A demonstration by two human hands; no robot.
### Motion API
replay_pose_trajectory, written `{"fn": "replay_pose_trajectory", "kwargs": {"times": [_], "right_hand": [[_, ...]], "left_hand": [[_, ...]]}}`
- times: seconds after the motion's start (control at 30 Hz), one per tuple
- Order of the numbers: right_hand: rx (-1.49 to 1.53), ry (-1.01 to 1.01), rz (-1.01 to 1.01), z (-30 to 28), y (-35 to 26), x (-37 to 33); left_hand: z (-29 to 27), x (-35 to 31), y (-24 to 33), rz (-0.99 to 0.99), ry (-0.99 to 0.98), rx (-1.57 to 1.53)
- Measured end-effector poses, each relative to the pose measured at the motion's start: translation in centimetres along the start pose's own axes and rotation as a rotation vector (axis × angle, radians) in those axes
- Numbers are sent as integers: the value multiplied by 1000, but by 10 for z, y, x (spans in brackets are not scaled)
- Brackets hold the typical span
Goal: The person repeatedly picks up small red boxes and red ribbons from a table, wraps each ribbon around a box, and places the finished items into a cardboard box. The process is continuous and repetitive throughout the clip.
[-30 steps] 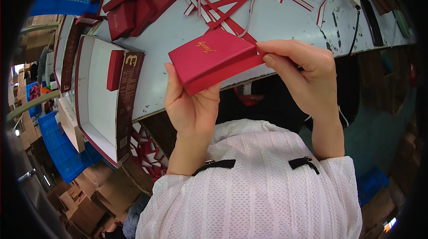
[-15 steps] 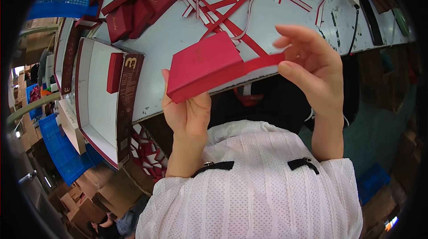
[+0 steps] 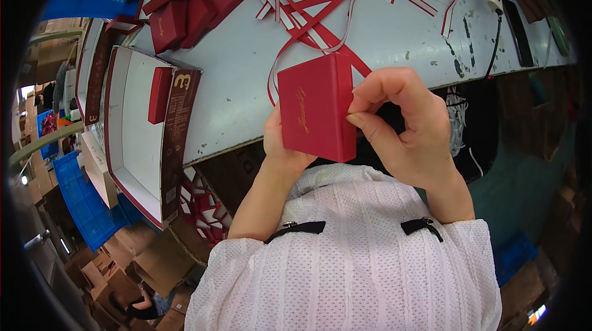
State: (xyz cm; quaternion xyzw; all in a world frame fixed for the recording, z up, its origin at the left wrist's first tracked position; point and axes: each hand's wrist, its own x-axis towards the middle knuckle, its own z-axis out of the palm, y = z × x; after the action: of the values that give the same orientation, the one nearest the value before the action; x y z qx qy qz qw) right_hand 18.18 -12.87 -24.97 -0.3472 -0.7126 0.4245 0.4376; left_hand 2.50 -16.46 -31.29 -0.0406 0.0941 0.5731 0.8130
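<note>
Cradling from behind, the left hand [image 3: 279, 138] is curled round the left and lower edges of a red box [image 3: 313, 107], held up and tilted at the centre of the frame. Box judged light and stiff, probably covered board, smooth but not very slippery, its corners liable to dent; best hold: palm under the base, light pressure on the side walls. Right of centre, the right hand [image 3: 424, 135] has thumb and index tips pinched together at the box's right side; whether anything thin lies between them cannot be told.
</note>
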Motion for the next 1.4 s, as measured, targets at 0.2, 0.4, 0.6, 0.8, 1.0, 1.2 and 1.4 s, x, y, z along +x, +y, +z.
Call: {"fn": "replay_pose_trajectory", "kwargs": {"times": [0.2, 0.4, 0.6, 0.8, 1.0, 1.2, 1.4], "right_hand": [[-23, 223, 92, -2, 3, 6], [605, 63, 513, 4, 19, -9], [759, 4, 669, 27, 16, -12], [55, -509, 77, 33, 6, 6], [237, -67, 263, 21, 39, 12], [-360, -220, -189, 47, 60, 22], [-601, -270, -285, 72, 62, 18]], "left_hand": [[-1, -3, -1, -37, -23, -82], [2, -1, -5, 19, -58, -31], [-16, -16, 3, 434, 419, 1075], [12, -52, 32, 418, 38, 1598], [43, -96, 129, 1141, 353, 830], [-8, -99, 248, 926, 579, 1050], [3, -81, 224, 660, 618, 1234]]}}
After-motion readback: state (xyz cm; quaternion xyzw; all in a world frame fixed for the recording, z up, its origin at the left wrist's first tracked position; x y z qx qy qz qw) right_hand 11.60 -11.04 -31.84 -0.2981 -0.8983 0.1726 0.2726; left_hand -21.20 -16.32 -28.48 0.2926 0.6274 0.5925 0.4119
